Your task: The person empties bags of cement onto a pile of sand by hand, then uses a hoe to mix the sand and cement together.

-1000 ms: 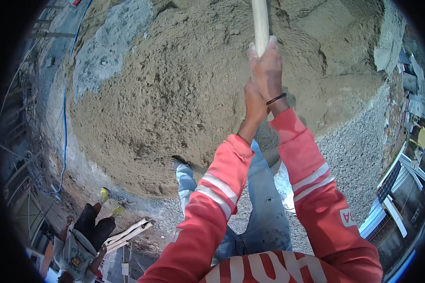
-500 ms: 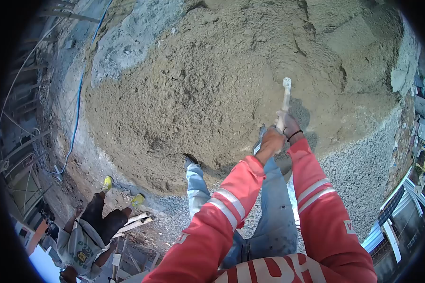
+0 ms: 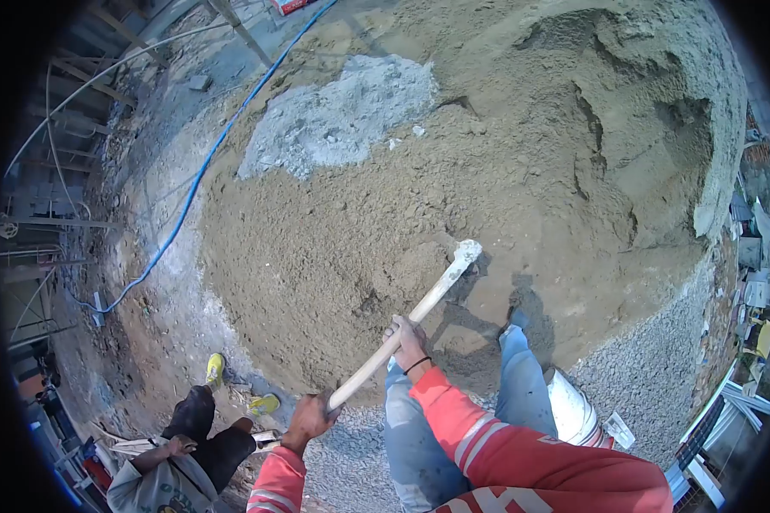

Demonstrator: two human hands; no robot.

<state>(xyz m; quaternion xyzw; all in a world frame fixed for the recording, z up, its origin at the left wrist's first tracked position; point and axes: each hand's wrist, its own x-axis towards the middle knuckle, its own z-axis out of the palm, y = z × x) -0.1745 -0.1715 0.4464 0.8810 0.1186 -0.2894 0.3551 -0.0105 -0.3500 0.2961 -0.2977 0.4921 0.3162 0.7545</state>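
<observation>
A long wooden handle (image 3: 372,363) slants across the middle, its whitened head (image 3: 466,250) down at the brown sand pile (image 3: 342,231). My left hand (image 3: 310,417) is closed round the lower end of the handle. Further up, my right hand (image 3: 409,340), with a dark band at the wrist, grips the same handle. The tool's blade is mostly hidden in or behind the sand. Beside the head lies its shadow. A patch of pale grey powder (image 3: 342,115) rests on the sand beyond.
A person (image 3: 180,462) in dark shorts and yellow shoes is at the lower left. A blue hose (image 3: 188,197) curves along the left. A white bucket (image 3: 571,409) stands by my legs, near grey gravel (image 3: 650,342). Metal sheets (image 3: 719,419) lie at the lower right.
My hands have moved left and apart along the handle. The tool now slants, with its head lower in view on the sand. The camera view has shifted, and the bucket shows more.
</observation>
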